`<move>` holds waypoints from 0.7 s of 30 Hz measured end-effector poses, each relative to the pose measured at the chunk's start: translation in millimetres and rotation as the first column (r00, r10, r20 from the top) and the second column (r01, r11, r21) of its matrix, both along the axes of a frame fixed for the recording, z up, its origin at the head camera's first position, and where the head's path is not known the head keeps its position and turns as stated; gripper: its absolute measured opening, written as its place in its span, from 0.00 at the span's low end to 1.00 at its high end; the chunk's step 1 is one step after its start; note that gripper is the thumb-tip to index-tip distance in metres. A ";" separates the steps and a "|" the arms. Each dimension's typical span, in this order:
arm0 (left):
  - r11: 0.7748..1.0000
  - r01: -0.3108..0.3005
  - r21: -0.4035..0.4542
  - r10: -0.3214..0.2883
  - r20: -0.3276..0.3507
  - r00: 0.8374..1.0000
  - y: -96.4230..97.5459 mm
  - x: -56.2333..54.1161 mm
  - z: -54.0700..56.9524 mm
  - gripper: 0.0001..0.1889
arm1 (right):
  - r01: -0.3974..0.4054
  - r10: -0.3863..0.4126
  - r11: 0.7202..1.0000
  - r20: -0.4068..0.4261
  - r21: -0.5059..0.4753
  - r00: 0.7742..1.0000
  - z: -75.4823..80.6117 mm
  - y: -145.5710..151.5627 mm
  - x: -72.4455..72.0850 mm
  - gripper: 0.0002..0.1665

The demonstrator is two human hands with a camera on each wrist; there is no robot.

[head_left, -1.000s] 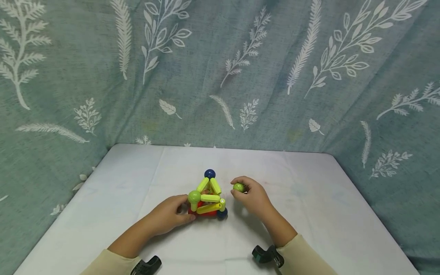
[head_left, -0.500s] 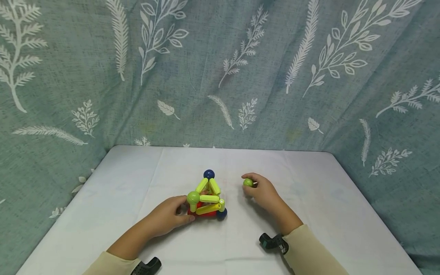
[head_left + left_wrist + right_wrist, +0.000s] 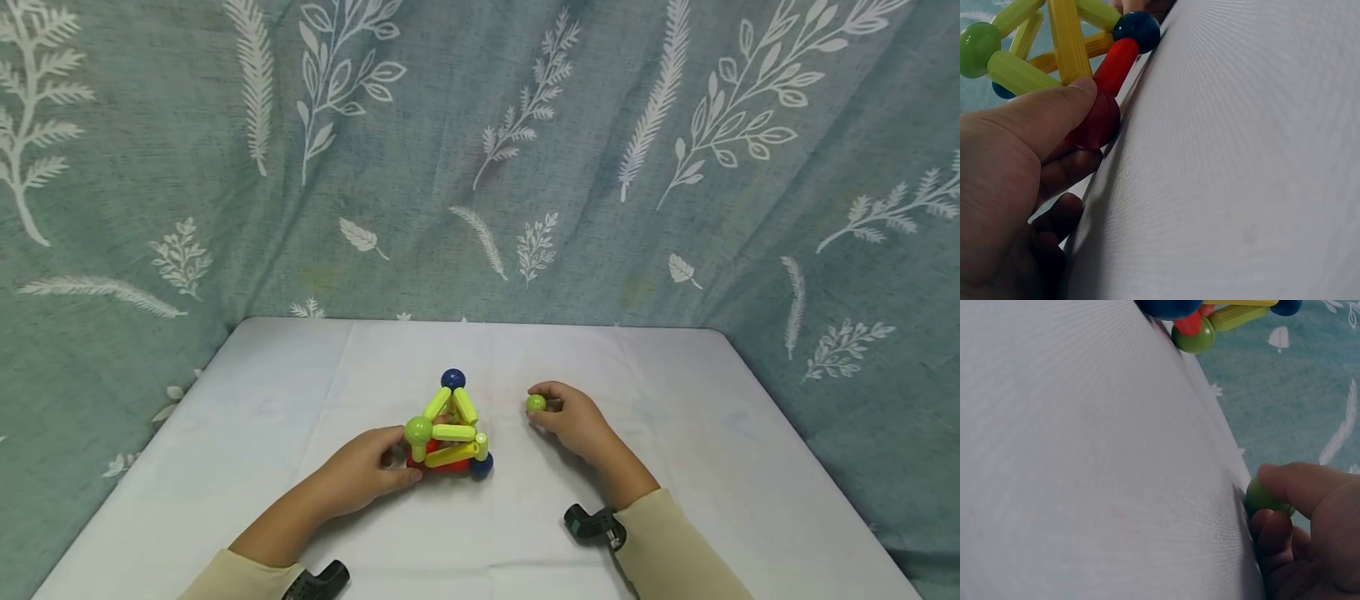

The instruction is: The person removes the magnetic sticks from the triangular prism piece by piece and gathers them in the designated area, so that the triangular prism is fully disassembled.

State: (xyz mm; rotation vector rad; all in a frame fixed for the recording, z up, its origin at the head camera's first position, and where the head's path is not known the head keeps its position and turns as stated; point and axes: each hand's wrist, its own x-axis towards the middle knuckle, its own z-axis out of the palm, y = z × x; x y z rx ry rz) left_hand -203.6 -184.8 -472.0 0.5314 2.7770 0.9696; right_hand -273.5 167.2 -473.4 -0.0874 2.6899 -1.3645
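Observation:
A small frame of coloured rods [image 3: 453, 432] and balls stands on the table, with a dark blue ball [image 3: 453, 379] at its far end and a green ball [image 3: 417, 431] at the left. My left hand [image 3: 365, 471] grips its near left corner. In the left wrist view, the thumb and fingers pinch a dark red ball [image 3: 1099, 125] where a red rod [image 3: 1116, 67] joins it. To the right of the frame, my right hand [image 3: 576, 422] pinches a loose green ball [image 3: 536, 402] between thumb and fingers, close over the table.
A white cloth covers the table [image 3: 300, 392]. Behind and beside it hangs a green curtain [image 3: 435, 150] with white leaf prints. A black wrist device [image 3: 594, 525] sits at the right sleeve, another black device [image 3: 318, 581] at the left.
My right hand has moved right, away from the rod frame, carrying the green ball, then shifted very slightly back left. The left hand keeps its grip on the frame.

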 end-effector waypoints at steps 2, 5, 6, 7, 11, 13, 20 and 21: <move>1.000 0.001 0.001 -0.001 0.004 1.000 0.1 -0.3 -0.1 0.19 | 0.002 -0.002 1.000 -0.001 0.016 1.000 -0.2 0.5 0.0 0.24; 1.000 -0.004 0.000 0.004 0.007 1.000 0.1 -0.7 -0.5 0.19 | 0.000 0.000 1.000 -0.004 0.025 1.000 -1.1 1.0 0.2 0.26; 1.000 -0.005 -0.001 0.005 0.006 1.000 -0.2 -0.3 -0.3 0.20 | -0.004 0.004 1.000 -0.005 0.026 1.000 -1.5 0.9 0.3 0.27; 1.000 -0.006 -0.002 0.006 0.005 1.000 -0.4 -0.3 -0.4 0.20 | -0.004 0.004 1.000 -0.005 0.023 1.000 -1.5 0.9 0.3 0.28; 1.000 -0.007 -0.006 0.007 0.001 1.000 -1.0 -0.4 -0.6 0.19 | 0.002 -0.002 1.000 0.001 0.008 1.000 -1.6 0.8 0.5 0.30; 1.000 -0.007 -0.004 0.007 -0.001 1.000 -0.8 -0.7 -1.0 0.18 | 0.007 -0.007 1.000 0.004 0.002 1.000 -2.0 0.8 0.7 0.30; 1.000 0.000 0.008 0.000 -0.002 1.000 -1.1 0.3 -1.7 0.17 | 0.012 -0.012 1.000 0.004 -0.016 1.000 -2.6 0.6 2.5 0.32; 1.000 0.000 0.009 0.000 -0.001 1.000 -1.2 0.4 -1.8 0.17 | 0.013 -0.013 1.000 0.000 -0.027 1.000 -3.1 0.6 2.7 0.32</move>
